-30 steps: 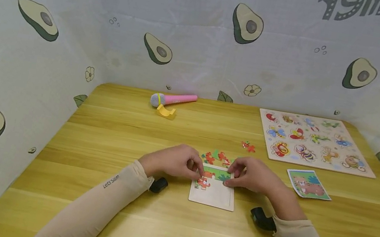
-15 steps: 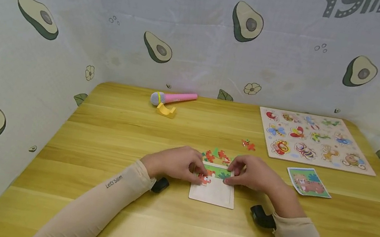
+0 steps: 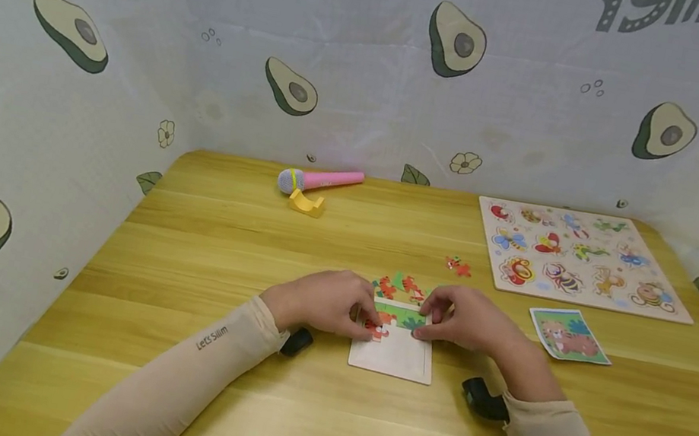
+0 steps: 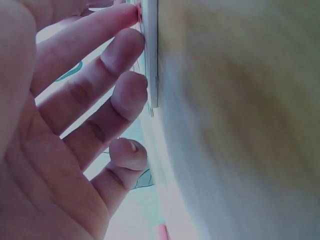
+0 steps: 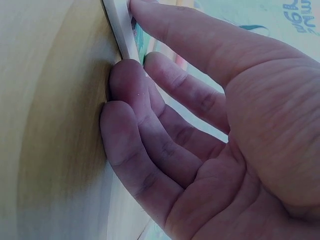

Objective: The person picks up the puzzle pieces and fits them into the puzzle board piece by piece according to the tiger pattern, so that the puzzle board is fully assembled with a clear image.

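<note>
A pale puzzle board (image 3: 398,357) lies flat on the table, with green and orange jigsaw pieces filling its upper part. My left hand (image 3: 335,302) is over its left side, thumb and index finger pinching an orange tiger-face puzzle piece (image 3: 379,333) just below that filled row. In the left wrist view the other fingers (image 4: 131,95) are spread loosely beside the board's edge. My right hand (image 3: 467,320) grips the board's right edge, its thumb tip by a blue-green leaf piece (image 3: 413,323). In the right wrist view, curled fingers (image 5: 127,80) meet the board's edge.
Several loose puzzle pieces (image 3: 388,287) lie just beyond the board, and a red piece (image 3: 458,267) lies farther right. A picture card (image 3: 571,335) and a large insect puzzle (image 3: 585,261) are on the right. A pink toy microphone (image 3: 328,180) and a yellow stand (image 3: 306,204) sit at the back.
My left hand has shifted slightly right with the tiger-face puzzle piece, bringing it close under the filled row. The right hand has stayed at the board's edge.
</note>
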The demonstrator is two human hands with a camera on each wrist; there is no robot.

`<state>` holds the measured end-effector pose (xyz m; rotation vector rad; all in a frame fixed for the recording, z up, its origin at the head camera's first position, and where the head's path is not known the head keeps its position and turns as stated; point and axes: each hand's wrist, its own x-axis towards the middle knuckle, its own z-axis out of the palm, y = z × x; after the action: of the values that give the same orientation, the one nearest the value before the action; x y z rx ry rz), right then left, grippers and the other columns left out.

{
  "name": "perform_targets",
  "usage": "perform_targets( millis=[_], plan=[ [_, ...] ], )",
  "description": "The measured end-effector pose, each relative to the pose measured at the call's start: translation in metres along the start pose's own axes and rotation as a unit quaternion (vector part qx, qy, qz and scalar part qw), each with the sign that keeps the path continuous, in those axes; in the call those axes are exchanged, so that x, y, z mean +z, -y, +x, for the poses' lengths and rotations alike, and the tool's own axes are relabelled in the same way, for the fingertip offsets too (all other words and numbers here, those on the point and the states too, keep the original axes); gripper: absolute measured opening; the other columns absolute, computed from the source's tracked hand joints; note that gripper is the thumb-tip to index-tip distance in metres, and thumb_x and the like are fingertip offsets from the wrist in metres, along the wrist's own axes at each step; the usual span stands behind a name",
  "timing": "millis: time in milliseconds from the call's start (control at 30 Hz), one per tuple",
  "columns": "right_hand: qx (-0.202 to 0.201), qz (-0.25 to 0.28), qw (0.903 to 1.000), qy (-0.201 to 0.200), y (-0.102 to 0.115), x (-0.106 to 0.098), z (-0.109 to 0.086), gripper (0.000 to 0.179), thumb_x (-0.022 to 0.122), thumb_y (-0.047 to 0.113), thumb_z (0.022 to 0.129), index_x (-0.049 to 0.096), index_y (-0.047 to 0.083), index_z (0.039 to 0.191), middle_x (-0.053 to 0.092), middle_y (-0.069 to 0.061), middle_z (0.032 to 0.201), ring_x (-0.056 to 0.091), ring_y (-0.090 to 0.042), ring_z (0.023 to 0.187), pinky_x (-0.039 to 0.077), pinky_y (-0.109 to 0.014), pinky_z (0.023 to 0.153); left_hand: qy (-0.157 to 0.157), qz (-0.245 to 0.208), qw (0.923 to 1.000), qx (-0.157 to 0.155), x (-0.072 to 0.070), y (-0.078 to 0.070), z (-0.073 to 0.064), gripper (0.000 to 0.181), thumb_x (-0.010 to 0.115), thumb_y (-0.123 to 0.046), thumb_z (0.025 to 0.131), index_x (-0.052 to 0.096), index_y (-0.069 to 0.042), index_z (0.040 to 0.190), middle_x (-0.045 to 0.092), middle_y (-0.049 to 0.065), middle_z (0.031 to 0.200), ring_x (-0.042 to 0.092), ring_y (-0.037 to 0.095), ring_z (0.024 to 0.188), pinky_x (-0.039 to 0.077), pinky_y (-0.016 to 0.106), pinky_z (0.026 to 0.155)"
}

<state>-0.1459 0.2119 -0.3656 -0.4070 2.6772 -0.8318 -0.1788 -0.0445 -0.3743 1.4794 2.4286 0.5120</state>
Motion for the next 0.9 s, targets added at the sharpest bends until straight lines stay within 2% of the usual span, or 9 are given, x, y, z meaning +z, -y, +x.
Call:
perform_targets(
  millis=[267,467,700,900],
  plan=[
    [-0.016,-0.005,0.9999,0.003,-0.0003,-0.0002,-0.0012,0.024,0.086,0.026,0.082,0.068,0.013,0.089,0.057,0.0,0.078,0.051,-0.018,0.073,0.042,-0.035,0.066,-0.006,-0.006,0.9999,-0.007,0.0009,0.0003,-0.0011,0.019,0.079,-0.031,0.09,0.081,-0.018,0.104,0.065,-0.012,0.089,0.055,0.002,0.075,0.045,0.017,0.069],
    [-0.015,-0.021,0.9996,0.011,0.0013,-0.0005,-0.0019,0.02,0.084,0.026,0.084,0.07,0.013,0.091,0.057,0.001,0.078,0.051,-0.017,0.071,0.042,-0.034,0.066,-0.013,-0.005,0.9998,-0.011,0.0008,0.0011,-0.0009,0.016,0.079,-0.032,0.089,0.08,-0.02,0.1,0.063,-0.012,0.086,0.055,0.003,0.076,0.045,0.019,0.07],
    [-0.008,-0.028,0.9994,0.02,0.0051,-0.0018,-0.0031,0.019,0.082,0.027,0.086,0.071,0.013,0.093,0.058,0.001,0.078,0.052,-0.017,0.071,0.044,-0.034,0.066,-0.01,-0.033,0.9992,-0.019,0.002,0.0026,-0.0008,0.012,0.078,-0.03,0.09,0.077,-0.022,0.099,0.063,-0.014,0.091,0.055,0.005,0.081,0.045,0.02,0.074],
    [-0.016,-0.021,0.9993,0.024,0.0064,-0.0059,-0.006,0.022,0.082,0.029,0.086,0.071,0.012,0.095,0.06,0.001,0.081,0.054,-0.017,0.072,0.045,-0.034,0.066,-0.006,-0.029,0.9993,-0.025,0.0019,0.0023,-0.0013,0.011,0.077,-0.031,0.091,0.077,-0.023,0.099,0.063,-0.012,0.09,0.055,0.006,0.081,0.045,0.021,0.074]
  ],
)
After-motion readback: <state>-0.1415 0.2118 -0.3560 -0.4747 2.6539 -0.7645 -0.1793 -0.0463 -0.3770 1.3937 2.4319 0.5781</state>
